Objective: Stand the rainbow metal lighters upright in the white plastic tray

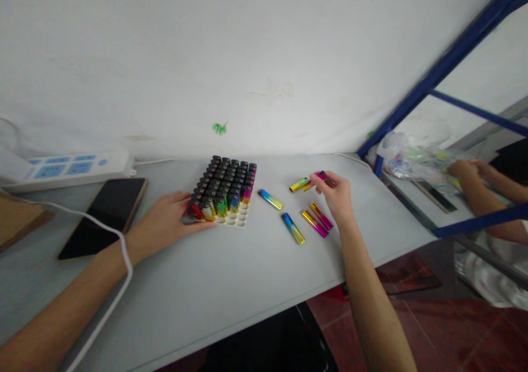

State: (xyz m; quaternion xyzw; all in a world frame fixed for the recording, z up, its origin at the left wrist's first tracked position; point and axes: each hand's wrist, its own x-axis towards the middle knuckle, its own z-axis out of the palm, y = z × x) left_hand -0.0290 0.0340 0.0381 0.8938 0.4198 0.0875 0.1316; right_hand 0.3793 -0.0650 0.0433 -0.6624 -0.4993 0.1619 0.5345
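Observation:
A white tray with round holes [241, 219] holds several upright lighters [223, 201] with black tops and shiny coloured bodies. My left hand [171, 212] grips the tray's left side, its thumb along the front edge and fingers partly hidden behind the lighters. Over the table to the right, my right hand [336, 190] pinches a yellow and magenta lighter [308, 185] between thumb and fingers. Just left of it is a yellow-green lighter [297, 185]. Nearer me lie a blue-yellow lighter [292, 229], another blue-yellow one [271, 199], and two yellow-magenta lighters [315, 223] side by side.
A dark phone [105, 218] lies left of my left hand, near a white power strip [78, 168]. A white cable [126, 256] crosses my left forearm. Blue metal frame bars [406, 105] stand at the right; beyond them are plastic bags [398, 152] and another person's hands [466, 171].

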